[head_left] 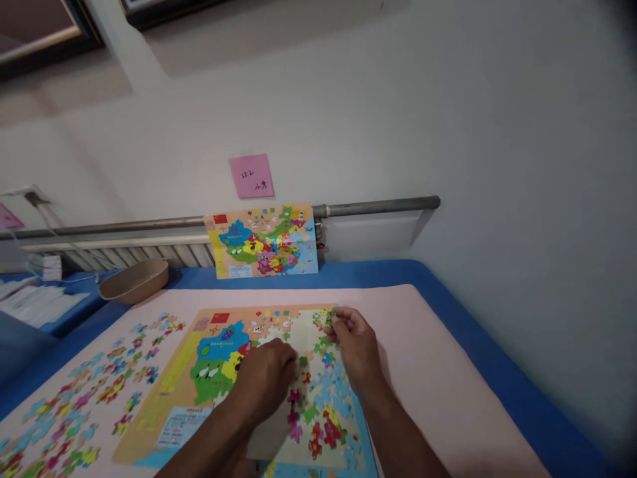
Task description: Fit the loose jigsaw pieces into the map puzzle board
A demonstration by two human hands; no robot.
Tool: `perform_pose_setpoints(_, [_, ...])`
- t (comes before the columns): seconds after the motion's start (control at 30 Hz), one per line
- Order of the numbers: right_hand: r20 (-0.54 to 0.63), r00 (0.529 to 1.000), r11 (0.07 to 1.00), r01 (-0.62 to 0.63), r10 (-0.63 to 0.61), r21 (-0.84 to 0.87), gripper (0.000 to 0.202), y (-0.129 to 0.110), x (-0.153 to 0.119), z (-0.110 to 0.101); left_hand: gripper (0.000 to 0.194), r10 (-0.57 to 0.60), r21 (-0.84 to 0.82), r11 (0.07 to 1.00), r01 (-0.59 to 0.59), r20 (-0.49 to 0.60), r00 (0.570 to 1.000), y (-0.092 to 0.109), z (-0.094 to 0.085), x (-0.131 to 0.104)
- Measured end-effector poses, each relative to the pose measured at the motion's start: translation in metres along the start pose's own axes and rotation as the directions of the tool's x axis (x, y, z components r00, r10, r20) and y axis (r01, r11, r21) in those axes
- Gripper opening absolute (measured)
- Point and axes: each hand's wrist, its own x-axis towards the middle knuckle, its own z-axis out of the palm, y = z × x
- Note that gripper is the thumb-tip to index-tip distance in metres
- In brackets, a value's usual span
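A partly filled jigsaw puzzle board (184, 358) with a colourful map lies flat on the table. My right hand (355, 345) is at its top right corner, thumb and fingers pinched on a small greenish puzzle piece (330, 320). Over the middle of the board is my left hand (266, 378), its fingers curled inward; whatever they may hold is hidden. Loose blue pieces (326, 392) lie on the board's right side, with a red piece (330, 428) and several green and pink ones nearer me. The pale bare backing shows between the hands.
Many loose pieces (114, 372) are spread on the pink tabletop left of the board. A printed map picture (263, 242) leans upright against the wall pipe (383, 207). A brown tray (134, 282) and white papers (40, 302) are at the back left.
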Motion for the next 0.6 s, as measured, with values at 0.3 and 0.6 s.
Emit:
perform_pose_setpoints(0.3, [0.003,1.0,1.0,0.024,-0.024,0.006,0.041,-0.006,0.002,-0.001,0.014,-0.043,0.097,0.994,0.04,0.03,0.999,0.014,0.027,0.033])
perform_pose_setpoints(0.6, [0.044,0.999,1.0,-0.017,0.017,0.0,0.038,-0.002,0.001,0.0,0.027,0.243,-0.325,0.918,-0.228,0.007,0.97,0.03,-0.01,-0.052])
